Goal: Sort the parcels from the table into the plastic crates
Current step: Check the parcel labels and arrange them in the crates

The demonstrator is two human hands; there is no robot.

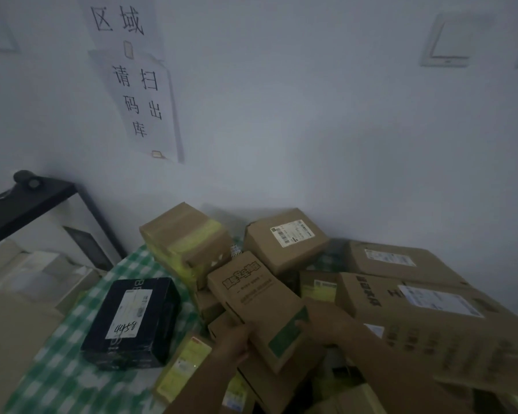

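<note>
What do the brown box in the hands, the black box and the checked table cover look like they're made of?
The brown printed box, held by the left hand and right hand, looks like matte corrugated cardboard: plain brown faces, folded edges. The black box with the white label shows a slight sheen, perhaps coated card or plastic wrap. The green-and-white checked cover could be cloth or vinyl; too dim to tell.

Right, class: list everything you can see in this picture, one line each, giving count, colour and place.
Cardboard parcels: at least seven, brown, piled at centre and right of the table.
Printed carton: one, brown, held above the pile.
Black box: one, white label, left on the table.
Tablecloth: one, green and white check, covering the table.
Paper signs: two, white, black characters, on the wall.
Black stand: one, far left.
Left hand: gripping the carton's left side.
Right hand: holding its right side.
</note>
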